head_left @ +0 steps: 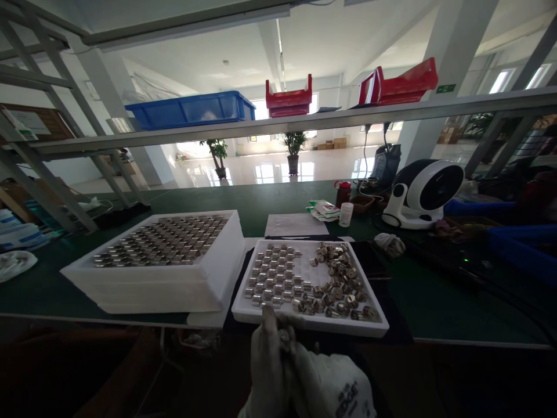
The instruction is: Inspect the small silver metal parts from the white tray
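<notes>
While my gloved left hand (267, 363) and right hand (324, 386) meet below the desk (435, 302) edge, their fingers (270, 325) pinch one small metal part (284, 335) together, just before the white tray (304, 322) of sorted and loose parts.

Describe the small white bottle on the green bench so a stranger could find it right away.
Start at the big white round fan on the right of the green bench. Look left, past the red-capped jar, to the small white bottle standing upright beside a green-and-white packet. It is the only plain white cylinder there.
</notes>
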The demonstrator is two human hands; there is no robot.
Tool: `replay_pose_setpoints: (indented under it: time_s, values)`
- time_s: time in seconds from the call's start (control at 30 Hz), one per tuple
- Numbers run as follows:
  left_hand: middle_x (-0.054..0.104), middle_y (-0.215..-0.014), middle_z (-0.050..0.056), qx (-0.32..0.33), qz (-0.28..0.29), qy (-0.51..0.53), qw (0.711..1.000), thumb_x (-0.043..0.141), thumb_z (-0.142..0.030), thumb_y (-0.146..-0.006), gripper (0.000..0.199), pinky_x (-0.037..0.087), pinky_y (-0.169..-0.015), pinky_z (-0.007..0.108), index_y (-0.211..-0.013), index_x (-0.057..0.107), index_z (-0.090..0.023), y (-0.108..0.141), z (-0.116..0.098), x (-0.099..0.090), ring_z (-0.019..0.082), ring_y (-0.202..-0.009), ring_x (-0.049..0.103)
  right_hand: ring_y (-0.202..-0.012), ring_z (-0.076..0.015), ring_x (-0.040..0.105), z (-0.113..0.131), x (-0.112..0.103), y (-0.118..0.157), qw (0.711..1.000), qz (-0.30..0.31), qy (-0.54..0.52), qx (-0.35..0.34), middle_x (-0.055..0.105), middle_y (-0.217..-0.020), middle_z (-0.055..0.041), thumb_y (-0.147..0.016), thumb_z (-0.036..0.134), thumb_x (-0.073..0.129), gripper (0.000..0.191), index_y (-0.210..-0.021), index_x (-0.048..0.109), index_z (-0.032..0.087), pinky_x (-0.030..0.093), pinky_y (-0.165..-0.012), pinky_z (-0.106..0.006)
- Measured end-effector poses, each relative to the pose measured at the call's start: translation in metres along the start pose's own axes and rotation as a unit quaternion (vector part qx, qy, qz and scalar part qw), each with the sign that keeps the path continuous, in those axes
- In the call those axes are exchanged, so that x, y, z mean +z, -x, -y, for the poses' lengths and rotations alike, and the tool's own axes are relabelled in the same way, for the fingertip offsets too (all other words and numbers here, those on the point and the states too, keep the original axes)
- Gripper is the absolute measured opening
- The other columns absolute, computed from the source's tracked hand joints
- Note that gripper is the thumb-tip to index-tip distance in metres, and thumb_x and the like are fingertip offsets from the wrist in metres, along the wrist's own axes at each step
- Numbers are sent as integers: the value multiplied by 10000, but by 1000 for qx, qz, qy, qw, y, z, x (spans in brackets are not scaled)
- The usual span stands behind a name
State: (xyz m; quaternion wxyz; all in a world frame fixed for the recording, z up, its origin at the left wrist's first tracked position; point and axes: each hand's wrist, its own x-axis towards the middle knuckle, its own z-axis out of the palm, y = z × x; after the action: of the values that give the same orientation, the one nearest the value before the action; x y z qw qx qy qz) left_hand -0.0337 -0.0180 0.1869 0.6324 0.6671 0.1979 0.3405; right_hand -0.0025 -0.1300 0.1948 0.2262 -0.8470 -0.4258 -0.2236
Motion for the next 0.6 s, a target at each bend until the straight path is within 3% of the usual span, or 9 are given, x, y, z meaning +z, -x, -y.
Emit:
replay_pose_setpoints:
  time_s: [0.07,0.17,0.23,0.27,0.33,0.43,0.6]
  values:
    - [769,-1114,122,-41,69,-10,997,352,-596,-1053,581,601,-939,370,-1122,777,-206,-10,-6,-2,262,-1007,723,-641,-199,776,-10,-7,-11,993,-19,-116,13,805,-819,-24,-970,273,590,271,-1210,685,191,557,-594,-256]
    - [704,-1340,171,39,197,-86,976,176,-644,-1060,761,484,-1168,428,-1280,718,-157,-41,-6,-1,279,-1266,658,-909,-175,799,-29,-20,-39,971,50,-222,68,825,-1020,-21,-964,280,571,294,-1228,694,240,572,-775,-231]
    - [646,-1440,184,104,227,-136,959,262,-659,-1049,734,387,-1245,460,-1402,629,-130,-73,-2,2,284,-1371,589,-904,-168,787,-47,-26,-67,970,151,-141,131,820,-1015,-1,-959,291,603,233,-1156,725,278,545,-754,-233]
    - [613,-1484,174,106,227,-150,956,291,-600,-1069,669,379,-1248,461,-1461,573,-137,-90,-1,4,270,-1409,555,-883,-177,782,-58,-27,-83,967,172,-101,160,817,-999,-11,-977,296,602,240,-1185,719,270,535,-753,-253]
    - [585,-1520,158,111,245,-185,945,422,-471,-1071,552,449,-1192,447,-1517,511,-159,-126,-1,12,257,-1388,575,-828,-223,764,-83,-23,-117,963,183,-47,192,801,-944,-66,-1019,360,572,255,-1165,721,212,520,-733,-317]
    - [579,-1524,160,116,262,-263,921,499,-296,-1055,469,418,-1202,496,-1497,530,-143,-170,-8,29,271,-1408,551,-899,-220,730,-124,-6,-161,955,191,17,225,766,-989,-92,-1049,374,558,307,-1211,682,145,541,-825,-371]
    - [669,-1391,144,107,303,-401,858,658,-200,-982,342,391,-1195,584,-1320,669,-147,-206,-7,73,299,-1340,597,-1057,-234,703,-163,22,-197,942,235,67,229,736,-1108,-93,-1024,393,640,282,-1090,708,127,549,-978,-463]
